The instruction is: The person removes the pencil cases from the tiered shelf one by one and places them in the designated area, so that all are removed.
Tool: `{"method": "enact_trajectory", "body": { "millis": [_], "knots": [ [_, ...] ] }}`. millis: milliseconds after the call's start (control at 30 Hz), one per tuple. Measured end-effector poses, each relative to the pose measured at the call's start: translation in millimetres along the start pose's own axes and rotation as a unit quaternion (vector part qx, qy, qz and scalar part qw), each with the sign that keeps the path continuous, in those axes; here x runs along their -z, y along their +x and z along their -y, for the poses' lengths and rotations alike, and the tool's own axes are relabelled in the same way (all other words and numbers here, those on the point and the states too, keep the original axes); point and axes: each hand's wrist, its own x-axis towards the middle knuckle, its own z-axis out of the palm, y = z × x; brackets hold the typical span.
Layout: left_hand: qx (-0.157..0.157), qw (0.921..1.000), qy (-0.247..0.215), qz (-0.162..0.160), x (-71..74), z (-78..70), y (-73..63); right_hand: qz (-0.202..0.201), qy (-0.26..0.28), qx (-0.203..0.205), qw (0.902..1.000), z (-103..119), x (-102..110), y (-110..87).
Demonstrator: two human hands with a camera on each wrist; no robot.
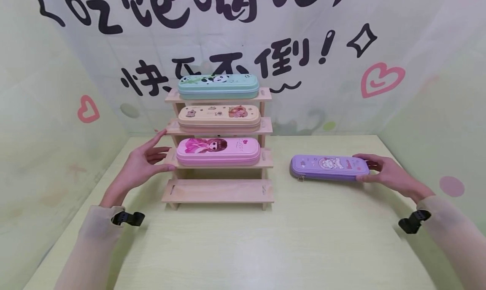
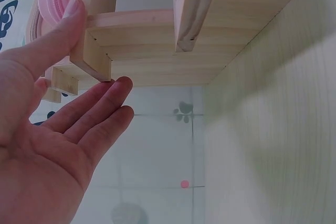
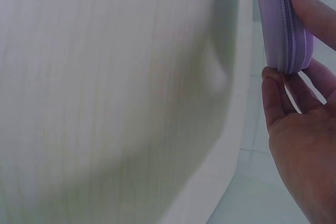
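Note:
My right hand (image 1: 392,174) pinches the right end of a purple pencil case (image 1: 328,167), thumb in front and fingers behind. Printed with a cartoon figure, the case lies to the right of a stepped wooden rack (image 1: 217,191). In the right wrist view its zipper side (image 3: 286,24) shows between thumb and fingers. At the rack's left end, my left hand (image 1: 138,165) has its thumb against a step and its fingers extended. On the upper steps rest a pink pencil case (image 1: 218,151), a cream one (image 1: 219,117) and a mint-green panda one (image 1: 218,87).
The rack stands on a pale wooden table (image 1: 243,248), its lowest step bare. Behind rises a white wall covering (image 1: 322,100) with large dark lettering and hearts. Side panels (image 1: 448,155) bound the table left and right.

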Motion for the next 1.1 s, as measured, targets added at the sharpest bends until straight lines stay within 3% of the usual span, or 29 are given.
{"method": "enact_trajectory", "body": {
  "millis": [667,1100],
  "knots": [
    [0.001,1.0,0.008,-0.005,2.1,1.8,-2.3,0.042,0.003,-0.057,0.9975,-6.2,8.4,21.6],
    [0.001,1.0,0.009,-0.001,0.6,-0.6,-0.5,0.042,-0.013,-0.045,0.998,-15.7,5.7,24.5]
  ]
}}
